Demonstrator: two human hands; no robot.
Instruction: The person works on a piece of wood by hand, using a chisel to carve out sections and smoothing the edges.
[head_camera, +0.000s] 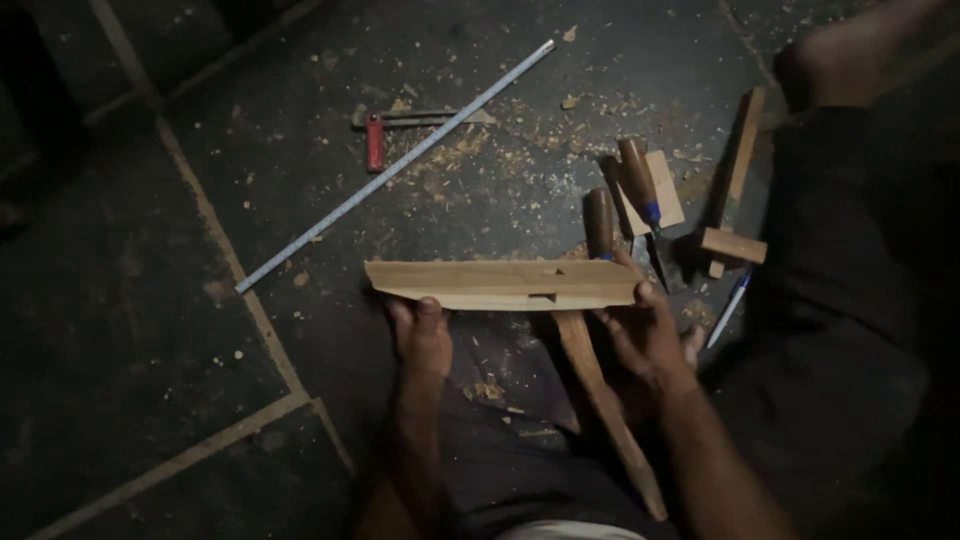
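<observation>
Left hand (424, 335) and right hand (650, 335) each close a grip on the notched wooden board (500, 284) — held level above the lap, its ends supported. A wooden stick (605, 405) runs beneath it. Two chisels (640, 185), a mallet (735, 195) and a steel ruler (395, 165) lie on the sawdust-strewn floor (150, 300)

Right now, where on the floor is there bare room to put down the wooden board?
The dark tiles left of the long ruler and the board, past the left hand, look bare apart from a few chips. It is crowded right of the right hand: chisels, a mallet and a pen. Shavings and a red tool lie above the ruler.
</observation>
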